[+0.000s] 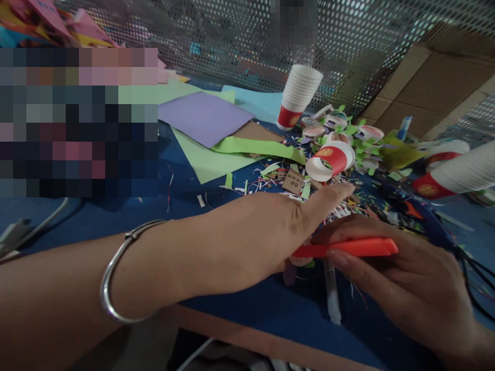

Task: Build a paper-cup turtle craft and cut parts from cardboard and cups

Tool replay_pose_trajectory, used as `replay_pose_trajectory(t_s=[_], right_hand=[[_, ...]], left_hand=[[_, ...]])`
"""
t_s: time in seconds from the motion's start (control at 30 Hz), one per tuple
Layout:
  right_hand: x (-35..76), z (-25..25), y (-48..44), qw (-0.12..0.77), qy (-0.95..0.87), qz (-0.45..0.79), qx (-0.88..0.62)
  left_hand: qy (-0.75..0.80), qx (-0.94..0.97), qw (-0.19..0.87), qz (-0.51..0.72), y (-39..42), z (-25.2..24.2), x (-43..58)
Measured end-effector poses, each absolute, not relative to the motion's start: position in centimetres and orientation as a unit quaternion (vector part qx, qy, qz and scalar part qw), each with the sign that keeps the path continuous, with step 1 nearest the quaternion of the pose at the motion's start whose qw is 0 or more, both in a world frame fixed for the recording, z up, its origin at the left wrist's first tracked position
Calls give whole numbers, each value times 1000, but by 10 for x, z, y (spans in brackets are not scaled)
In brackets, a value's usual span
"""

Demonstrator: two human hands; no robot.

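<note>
On table (270, 309): paper sheets (204, 117), centre; upright cup stack (297, 98), right of sheets; tipped cup (338, 156), before that stack; scraps (294, 181), left and front of it; second cup stack (464, 172), far right, before cardboard (433, 82); cable (46, 221), left. Nearest: left hand (263, 239); right hand (406, 278), to its right. Rear: mesh panel (216, 36).

Light was dim, with shadow in the hollow of the right hand (421, 288) at lower right. A glint edged the bracelet (104, 294) at lower left. Mosaic blocks hid patches at upper left and top centre.
</note>
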State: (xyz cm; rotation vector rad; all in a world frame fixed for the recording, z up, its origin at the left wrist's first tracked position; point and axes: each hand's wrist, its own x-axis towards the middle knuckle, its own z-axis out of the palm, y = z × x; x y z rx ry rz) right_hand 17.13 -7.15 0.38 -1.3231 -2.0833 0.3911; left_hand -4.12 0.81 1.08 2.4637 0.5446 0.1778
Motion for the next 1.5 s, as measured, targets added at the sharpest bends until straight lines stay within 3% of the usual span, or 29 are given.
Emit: replay_pose_trajectory(t_s=[0.3,0.63,1.5], right_hand=[[170,-4,-70,317,-792,105,-512],[171,-2,-73,323,-785,166,-501],[180,7,-72,260,-813,8,-521]], left_hand=[[207,931,292,73,9,11,-41],[202,935,283,69,9,9,-42],[198,932,297,67,10,11,-42]])
